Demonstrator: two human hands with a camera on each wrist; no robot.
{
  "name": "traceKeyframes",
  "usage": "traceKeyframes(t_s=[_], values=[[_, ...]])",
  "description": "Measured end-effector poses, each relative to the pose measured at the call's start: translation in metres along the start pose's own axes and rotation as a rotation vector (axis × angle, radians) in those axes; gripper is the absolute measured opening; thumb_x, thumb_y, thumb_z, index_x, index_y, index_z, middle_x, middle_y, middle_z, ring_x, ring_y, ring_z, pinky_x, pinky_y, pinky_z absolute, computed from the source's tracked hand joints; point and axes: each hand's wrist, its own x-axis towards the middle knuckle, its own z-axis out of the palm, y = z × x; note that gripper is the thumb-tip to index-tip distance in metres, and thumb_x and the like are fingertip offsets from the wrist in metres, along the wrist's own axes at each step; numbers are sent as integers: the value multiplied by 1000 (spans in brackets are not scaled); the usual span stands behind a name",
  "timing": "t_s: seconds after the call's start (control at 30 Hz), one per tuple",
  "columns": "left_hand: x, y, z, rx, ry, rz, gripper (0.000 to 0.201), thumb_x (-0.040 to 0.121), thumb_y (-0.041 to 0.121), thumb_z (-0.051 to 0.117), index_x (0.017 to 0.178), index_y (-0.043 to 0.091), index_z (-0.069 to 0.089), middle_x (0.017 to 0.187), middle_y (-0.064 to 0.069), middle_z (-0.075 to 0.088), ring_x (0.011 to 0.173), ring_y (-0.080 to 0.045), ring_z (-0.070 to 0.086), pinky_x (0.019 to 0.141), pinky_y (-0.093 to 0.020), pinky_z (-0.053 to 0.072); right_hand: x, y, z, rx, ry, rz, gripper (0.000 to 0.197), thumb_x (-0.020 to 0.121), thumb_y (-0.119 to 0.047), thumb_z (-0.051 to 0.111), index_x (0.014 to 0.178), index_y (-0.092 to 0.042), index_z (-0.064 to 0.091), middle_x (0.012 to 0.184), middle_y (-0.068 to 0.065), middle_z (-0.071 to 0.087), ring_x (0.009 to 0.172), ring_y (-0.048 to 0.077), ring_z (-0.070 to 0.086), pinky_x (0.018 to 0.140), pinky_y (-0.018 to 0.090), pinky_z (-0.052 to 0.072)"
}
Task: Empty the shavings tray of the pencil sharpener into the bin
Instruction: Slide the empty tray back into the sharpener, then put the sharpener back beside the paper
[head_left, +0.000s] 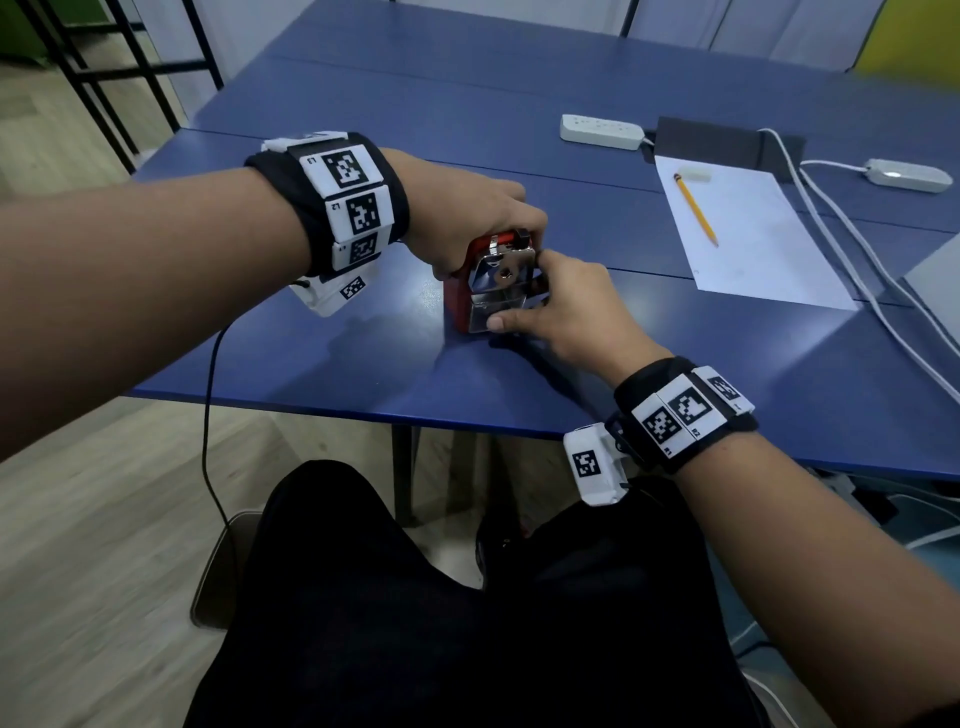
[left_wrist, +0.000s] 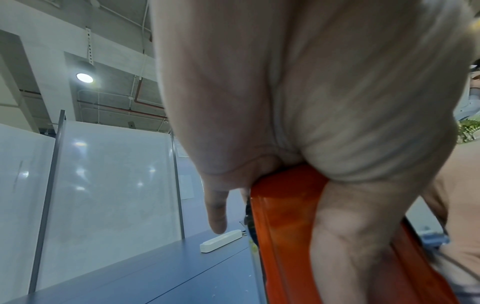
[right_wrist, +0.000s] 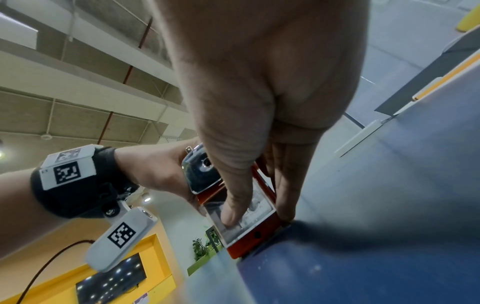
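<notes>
A red pencil sharpener (head_left: 458, 304) with a chrome front stands on the blue table (head_left: 322, 353) near its front edge. My left hand (head_left: 467, 218) grips its top and back from the left; in the left wrist view the palm (left_wrist: 311, 102) wraps over the red body (left_wrist: 283, 226). My right hand (head_left: 561, 306) holds the clear shavings tray (head_left: 483, 318) low on the front. In the right wrist view its thumb (right_wrist: 231, 209) presses on the tray's face (right_wrist: 258, 202), and its fingers (right_wrist: 285, 191) curl along the sharpener's right side. No bin is in view.
A white sheet (head_left: 753, 244) with a yellow pencil (head_left: 696, 208) and an eraser (head_left: 693, 174) lies to the right. Behind it are a white power strip (head_left: 600, 132), a black pad (head_left: 727, 145) and white cables (head_left: 857, 249). My legs are under the table's edge.
</notes>
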Motion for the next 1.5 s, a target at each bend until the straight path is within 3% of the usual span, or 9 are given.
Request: traceKeyframes(t_s=[0.33, 0.53, 0.63, 0.73, 0.83, 1.0, 1.13, 1.3, 1.5], values=[[0, 0, -1, 4, -10, 18, 91, 60, -2, 89, 133, 35, 48, 124, 1, 46, 101, -28, 59, 82, -55, 56, 14, 3, -4, 2, -18, 20, 49, 73, -43, 97, 108, -18, 74, 88, -10, 70, 83, 12, 65, 60, 9, 41], [-5, 4, -3, -16, -20, -17, 97, 61, -2, 86, 136, 42, 43, 129, 3, 43, 108, -31, 60, 85, -55, 57, 11, -2, -6, 6, -48, 40, 48, 75, -43, 96, 109, -19, 72, 87, -11, 69, 83, 11, 65, 64, 17, 45], [-12, 3, 2, -30, 47, -139, 122, 60, 14, 95, 153, 44, 21, 151, -5, 28, 134, -39, 47, 102, -58, 50, 7, 1, -9, -2, -62, 38, 44, 77, -45, 95, 106, -20, 72, 85, -12, 71, 84, 12, 69, 63, 16, 43], [-33, 1, 9, -223, 136, -341, 140, 55, 41, 101, 156, 43, 5, 152, -11, 25, 132, -41, 49, 106, -60, 47, 0, 9, -18, 30, -57, 34, 45, 82, -39, 92, 118, -20, 72, 102, -4, 78, 94, 16, 73, 76, 22, 50], [-54, 3, 18, -651, 164, -427, 125, 65, 58, 92, 158, 38, 12, 149, -11, 45, 118, -31, 65, 105, -51, 51, -9, 16, -29, 68, -30, 44, 58, 84, -41, 91, 133, -16, 70, 116, -1, 78, 103, 17, 74, 92, 29, 56], [-48, 24, 41, -1226, 303, -444, 74, 91, 66, 63, 144, 18, 50, 131, -4, 65, 110, -18, 72, 95, -35, 60, -22, 12, -12, 129, -25, 73, 78, 76, -56, 91, 140, -22, 62, 121, -6, 71, 107, 13, 70, 79, 22, 50], [-25, 34, 43, -1253, 391, -414, 67, 98, 61, 56, 131, 3, 59, 121, -14, 68, 106, -24, 72, 97, -42, 61, -26, 5, 3, 197, 44, 77, 72, 73, -50, 94, 133, -27, 62, 109, -20, 70, 99, 2, 71, 79, 11, 48], [2, 59, 33, -1221, 358, -335, 75, 100, 61, 53, 125, -9, 61, 107, -20, 66, 89, -24, 62, 94, -48, 58, -30, 10, 3, 184, 250, 180, 77, 66, -62, 91, 124, -24, 59, 117, -2, 77, 111, 25, 73, 92, 41, 59], [16, 64, 28, -1178, 313, -266, 67, 106, 54, 44, 129, -7, 60, 107, -16, 63, 91, -30, 59, 89, -46, 54, -32, 19, -9, 197, 413, 260, 75, 63, -61, 88, 119, -22, 56, 111, 2, 77, 104, 30, 74, 87, 44, 61]])
